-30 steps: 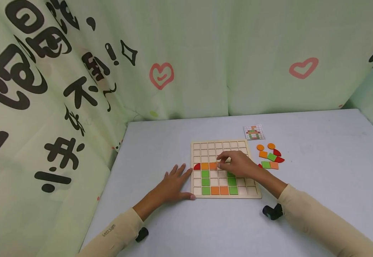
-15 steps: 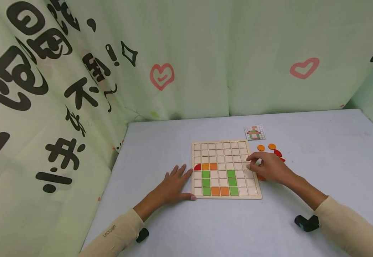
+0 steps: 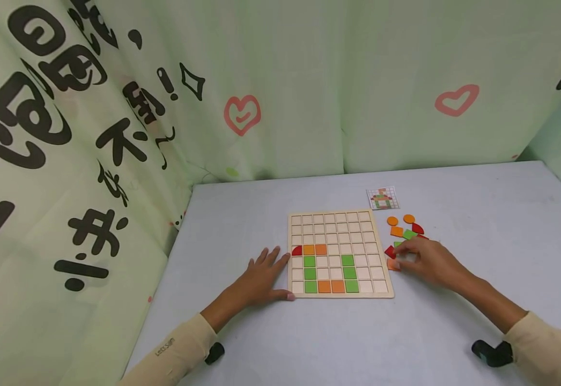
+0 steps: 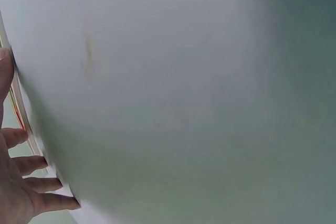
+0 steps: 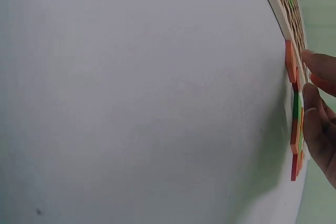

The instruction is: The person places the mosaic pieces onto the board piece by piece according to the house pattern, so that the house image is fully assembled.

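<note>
1. Facing a pale green curtain (image 3: 300, 69) at 12 o'clock, printed with red hearts (image 3: 244, 116), and bold black lettering (image 3: 118, 140) around 10 o'clock.
2. Working over a white-covered table (image 3: 309, 343), with a wooden grid board (image 3: 340, 236) lying flat.
3. Showing on the board: a red quarter piece (image 3: 297, 250) at 9 o'clock, two orange squares (image 3: 315, 250) continuing its row, two green columns (image 3: 310, 273) of three squares below, and two more orange squares (image 3: 331, 287) between their bottoms at 6 o'clock.
4. Resting the left hand (image 3: 261, 279) at the board's 8 o'clock edge, fingers spreading wide, thumb tip touching the rim.
5. Holding the right hand (image 3: 427, 261) at the board's 3 o'clock, curving thumb and forefinger to a narrow gap beside a loose red piece (image 3: 389, 251) and an orange piece (image 3: 393, 265); pinching anything or not: cannot tell.
6. Spreading out at 2 o'clock: orange discs (image 3: 392, 221), an orange tile (image 3: 396, 231), a green tile (image 3: 410, 235) and a red rounded piece (image 3: 418, 229).
7. Lying at 1 o'clock, beyond the board: a printed card (image 3: 382, 198).
8. Wearing beige sleeves (image 3: 179, 348).
</note>
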`<state>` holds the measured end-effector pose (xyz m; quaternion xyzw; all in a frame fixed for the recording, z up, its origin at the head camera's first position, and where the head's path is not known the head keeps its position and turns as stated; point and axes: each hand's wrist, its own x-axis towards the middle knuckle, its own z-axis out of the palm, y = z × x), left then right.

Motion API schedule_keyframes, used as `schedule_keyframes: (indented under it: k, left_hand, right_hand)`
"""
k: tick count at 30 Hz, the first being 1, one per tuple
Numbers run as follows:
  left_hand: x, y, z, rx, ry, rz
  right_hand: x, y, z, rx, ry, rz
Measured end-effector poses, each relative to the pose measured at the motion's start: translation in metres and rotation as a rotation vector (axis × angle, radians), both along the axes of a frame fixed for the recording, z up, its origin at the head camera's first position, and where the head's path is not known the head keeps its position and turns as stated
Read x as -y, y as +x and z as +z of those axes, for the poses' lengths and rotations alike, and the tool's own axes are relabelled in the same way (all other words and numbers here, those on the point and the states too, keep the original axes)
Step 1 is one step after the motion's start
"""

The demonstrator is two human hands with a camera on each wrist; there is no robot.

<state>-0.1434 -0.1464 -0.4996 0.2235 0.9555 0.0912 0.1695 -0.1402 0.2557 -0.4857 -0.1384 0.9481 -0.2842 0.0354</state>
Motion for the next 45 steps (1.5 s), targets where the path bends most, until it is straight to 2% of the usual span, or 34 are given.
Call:
schedule_keyframes:
  k: [6, 13, 26, 32, 41, 45]
  left_hand:
    - [-0.0004, 0.0001, 0.0008, 0.000, 0.002, 0.000]
    - [-0.0012, 0.0005, 0.0033, 0.005, 0.000, 0.007]
    - [-0.0011, 0.0003, 0.0022, 0.003, 0.004, 0.007]
    - [-0.0010, 0.0003, 0.0010, -0.001, 0.006, 0.006]
    - [-0.0010, 0.0004, -0.0001, 0.002, 0.011, 0.012]
    - [-0.0008, 0.0006, -0.0008, -0.004, 0.009, 0.008]
  right_hand:
    - [-0.0009, 0.0042, -0.0070, 0.028, -0.005, -0.013]
    - [0.0022, 0.0058, -0.0106, 0.013, -0.002, -0.015]
    - [0.0052, 0.0077, -0.0094, 0.073, -0.012, -0.012]
    - [0.0032, 0.0080, -0.0072, 0.090, -0.020, 0.022]
    - [-0.0007, 0.0075, -0.0030, 0.077, -0.069, 0.049]
    - [-0.0002, 0.0063, -0.0029, 0.110, -0.099, 0.049]
